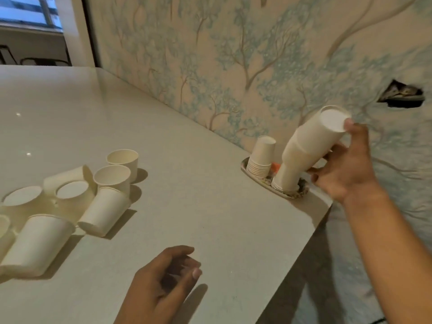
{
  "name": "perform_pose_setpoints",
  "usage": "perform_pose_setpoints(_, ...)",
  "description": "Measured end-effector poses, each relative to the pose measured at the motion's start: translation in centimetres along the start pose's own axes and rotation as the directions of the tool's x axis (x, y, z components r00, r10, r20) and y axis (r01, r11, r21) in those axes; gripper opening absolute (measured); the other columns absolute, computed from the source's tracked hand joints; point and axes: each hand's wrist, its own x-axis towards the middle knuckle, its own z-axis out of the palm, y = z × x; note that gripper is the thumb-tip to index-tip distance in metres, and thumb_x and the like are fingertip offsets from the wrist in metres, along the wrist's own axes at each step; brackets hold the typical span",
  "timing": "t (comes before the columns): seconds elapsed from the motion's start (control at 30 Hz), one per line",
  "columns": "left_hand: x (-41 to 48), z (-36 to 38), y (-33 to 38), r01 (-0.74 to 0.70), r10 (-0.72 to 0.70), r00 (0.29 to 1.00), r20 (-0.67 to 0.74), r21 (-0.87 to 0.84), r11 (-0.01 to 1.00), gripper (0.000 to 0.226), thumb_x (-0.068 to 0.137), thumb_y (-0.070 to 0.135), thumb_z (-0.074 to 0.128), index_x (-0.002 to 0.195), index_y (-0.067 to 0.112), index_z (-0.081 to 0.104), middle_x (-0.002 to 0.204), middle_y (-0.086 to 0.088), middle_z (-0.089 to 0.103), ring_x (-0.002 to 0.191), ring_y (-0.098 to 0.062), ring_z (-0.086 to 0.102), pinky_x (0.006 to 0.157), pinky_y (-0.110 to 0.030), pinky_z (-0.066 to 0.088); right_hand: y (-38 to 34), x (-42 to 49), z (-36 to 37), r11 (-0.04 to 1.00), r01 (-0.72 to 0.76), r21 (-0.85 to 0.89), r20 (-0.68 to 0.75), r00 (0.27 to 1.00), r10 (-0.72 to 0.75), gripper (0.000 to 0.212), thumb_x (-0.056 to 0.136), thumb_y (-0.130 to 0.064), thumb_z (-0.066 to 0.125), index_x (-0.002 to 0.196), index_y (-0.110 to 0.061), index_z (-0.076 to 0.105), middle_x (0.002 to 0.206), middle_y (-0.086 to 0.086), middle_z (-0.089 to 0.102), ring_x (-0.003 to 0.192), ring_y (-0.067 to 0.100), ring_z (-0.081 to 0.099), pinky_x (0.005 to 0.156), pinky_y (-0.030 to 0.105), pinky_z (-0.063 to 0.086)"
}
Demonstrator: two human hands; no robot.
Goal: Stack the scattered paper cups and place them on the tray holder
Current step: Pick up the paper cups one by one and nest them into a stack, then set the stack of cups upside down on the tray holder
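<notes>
- My right hand (343, 167) gripped a tall stack of paper cups (313, 139) at right of centre; the fingers curled round its side and the thumb lay by the closed base on top
- That stack was mouth-down and leaned towards the upper right; its lower end met the cups standing on the oval tray (292, 196); I could not tell whether it was fully seated over them
- The tray sat on the table (210, 206) at its far right corner, just beside the tree-patterned wallpaper (210, 54)
- A shorter stack of small cups (261, 157) stood upright, also mouth-down, on the left part of the tray; something orange (275, 167) showed between the two stacks
- My left hand (163, 284) hung over the table at lower centre, fingers loosely curled and holding nothing
- At left of the frame, well apart from the tray, lay the loose cups; two upright cups (117, 169) stood mouth-up, one just behind the other; a cup on its side (104, 211) lay just in front of them
- A larger cup on its side (35, 244) lay at lower left, against a cardboard cup carrier (53, 202) with round holes
- A ragged hole in the wall (401, 94) showed at upper right
</notes>
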Motion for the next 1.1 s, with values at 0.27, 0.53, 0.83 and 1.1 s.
perform_pose_setpoints(0.27,0.4,-0.2,-0.9,0.011,-0.010,1.000,0.026,-0.033,0.999,0.036,0.070,0.043,0.070,0.100,0.026,0.072,0.088,0.004,0.079,0.083,-0.017,0.075,0.082,-0.032,0.060,-1.0,6.3,-3.9,0.976,-0.198,0.093,-0.052,0.978,0.204,0.088,0.058,-0.076,0.059,0.125,-0.018,0.060,0.129,0.010,0.060,0.114,0.037,0.061,0.092,0.051,0.046)
perform_pose_setpoints(0.53,0.5,-0.3,-1.1,-0.008,0.009,0.999,0.030,-0.018,1.000,0.035,0.068,0.044,0.069,0.097,0.025,0.073,0.085,0.005,0.079,0.081,-0.015,0.075,0.074,-0.020,0.057,0.3,8.4,-4.7,0.943,-0.325,0.071,-0.010,0.945,0.326,0.105,0.043,-0.081,0.068,0.126,-0.016,0.062,0.125,0.015,0.063,0.103,0.042,0.067,0.086,0.056,0.050)
perform_pose_setpoints(0.83,0.7,-0.4,-1.6,-0.015,0.016,0.999,0.040,-0.025,1.000,0.037,0.069,0.048,0.068,0.098,0.027,0.072,0.087,0.004,0.079,0.080,-0.012,0.076,0.066,-0.018,0.056,0.1,9.0,-3.4,0.874,-0.429,-0.229,-0.133,0.903,0.408,0.094,0.050,-0.085,0.058,0.115,-0.016,0.062,0.101,0.009,0.064,0.085,0.030,0.064,0.056,0.036,0.053)
perform_pose_setpoints(1.1,0.7,-0.4,-1.9,-0.055,0.056,0.998,0.031,-0.013,0.998,0.035,0.069,0.048,0.067,0.098,0.028,0.072,0.085,0.004,0.078,0.078,-0.012,0.076,0.065,-0.016,0.057,1.6,10.2,-3.2,0.912,-0.279,-0.300,-0.293,0.937,0.191,0.065,0.074,-0.070,0.050,0.104,-0.014,0.063,0.103,0.010,0.068,0.087,0.027,0.066,0.065,0.035,0.053)
